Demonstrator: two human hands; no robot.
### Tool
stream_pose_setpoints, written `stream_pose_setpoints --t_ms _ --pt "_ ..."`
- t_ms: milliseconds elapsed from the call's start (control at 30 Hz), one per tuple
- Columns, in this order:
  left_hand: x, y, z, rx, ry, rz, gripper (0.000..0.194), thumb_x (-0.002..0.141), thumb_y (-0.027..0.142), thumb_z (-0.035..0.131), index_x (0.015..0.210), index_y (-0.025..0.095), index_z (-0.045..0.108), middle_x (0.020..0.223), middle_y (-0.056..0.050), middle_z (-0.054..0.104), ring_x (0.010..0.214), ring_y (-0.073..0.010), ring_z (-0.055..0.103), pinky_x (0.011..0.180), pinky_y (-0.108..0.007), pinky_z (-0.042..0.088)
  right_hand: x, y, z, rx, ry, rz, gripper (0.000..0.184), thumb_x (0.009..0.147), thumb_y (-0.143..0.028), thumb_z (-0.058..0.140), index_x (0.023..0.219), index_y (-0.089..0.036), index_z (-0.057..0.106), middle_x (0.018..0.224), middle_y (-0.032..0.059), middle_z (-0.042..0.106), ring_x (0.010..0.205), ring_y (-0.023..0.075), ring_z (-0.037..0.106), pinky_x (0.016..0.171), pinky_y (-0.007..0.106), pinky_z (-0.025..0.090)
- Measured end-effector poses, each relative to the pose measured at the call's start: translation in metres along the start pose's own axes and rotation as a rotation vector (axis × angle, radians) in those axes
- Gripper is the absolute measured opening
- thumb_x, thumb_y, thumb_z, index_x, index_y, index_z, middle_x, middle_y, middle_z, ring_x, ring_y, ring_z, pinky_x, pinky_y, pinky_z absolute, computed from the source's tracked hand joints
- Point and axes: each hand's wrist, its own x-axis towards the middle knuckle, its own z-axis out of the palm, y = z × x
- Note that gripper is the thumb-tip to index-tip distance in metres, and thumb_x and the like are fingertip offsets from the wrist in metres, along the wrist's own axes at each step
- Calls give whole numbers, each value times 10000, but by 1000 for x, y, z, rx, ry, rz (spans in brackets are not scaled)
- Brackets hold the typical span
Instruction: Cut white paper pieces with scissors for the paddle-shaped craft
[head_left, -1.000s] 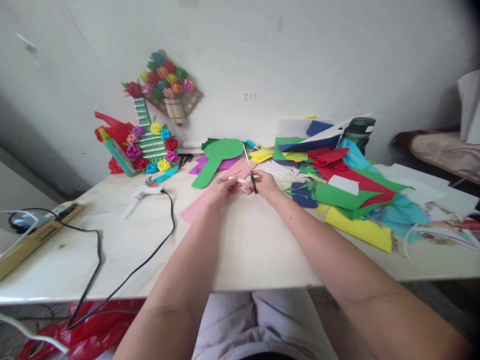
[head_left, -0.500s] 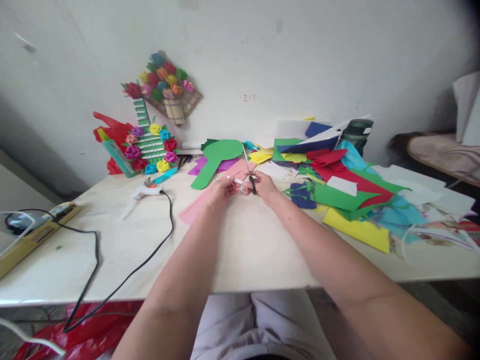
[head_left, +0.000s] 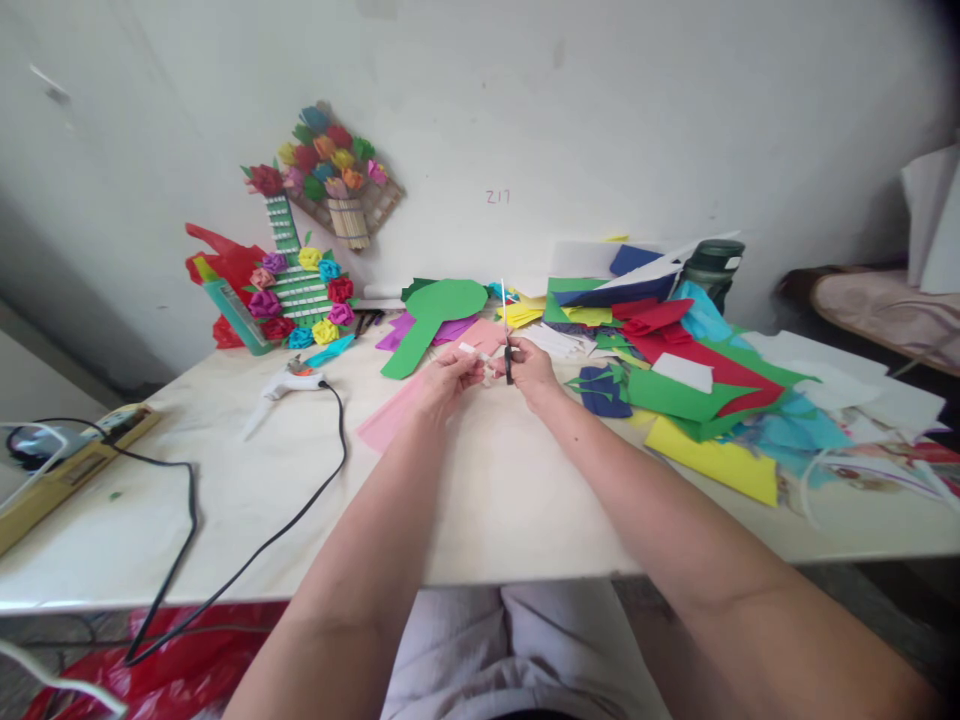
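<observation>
Left hand point(head_left: 455, 378) grasping a small white paper strip point(head_left: 468, 349), pinched in the fingertips. Right hand point(head_left: 534, 374) wrapped on black-handled scissors point(head_left: 508, 366), blades pointing away toward the wall. From here I can't tell if the blades are parted. Strip and scissors sit close together between the hands, just above the middle of the surface point(head_left: 529, 500), with pink paper point(head_left: 384, 420) beside and behind the left hand.

Main risk, I'd say: the strip is tiny, so fingertips sit near the scissors; a slip could nick a finger or crumple the paper. A loose pinch might let it twist and come out ragged. If dropped, it could get lost against the pale surface or among the white paper strips point(head_left: 562, 341) lying beyond the right hand.

Green paper cutout point(head_left: 446, 301) lies near the blade tips; a careless swing could catch its edge. Glue gun point(head_left: 291, 383) well left; can't tell if it's hot. Its black cord point(head_left: 339, 455) loops over the near edge, so a left-arm or knee snag could drag the gun off.
</observation>
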Motion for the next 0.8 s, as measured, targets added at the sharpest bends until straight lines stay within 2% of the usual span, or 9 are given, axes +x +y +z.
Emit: stream_pose_setpoints --t_ms 167,433,633,800 --pt "0 -2 3 10 46 13 198 584 242 721 632 103 589 600 -16 596 530 -68 547 584 -208 463 0 2 1 -36 15 7 393 527 -254 679 880 -182 523 520 -88 530 442 67 498 473 198 408" --pt "0 -3 4 -26 73 40 181 619 210 696 592 110 548 569 -6 584 498 -64 536 542 -195 451 -1 4 1 -77 -45 -18 361 542 -259 678 863 -167 541 505 -75 535 419 72 500 434 192 404" --pt "0 3 -4 -113 200 -31 106 693 180 635 660 126 550 581 -9 596 507 -77 562 596 -230 492 -3 5 -4 -235 -181 7 271 617 -349 643 784 -147 576 482 -46 531 374 55 452 370 174 371" --pt "1 5 -7 -151 237 1 90 738 195 592 708 116 561 590 -14 597 516 -68 569 603 -212 499 -6 2 -10 -379 -309 70 294 667 -436 594 750 -154 575 519 -23 548 367 48 458 318 150 294"
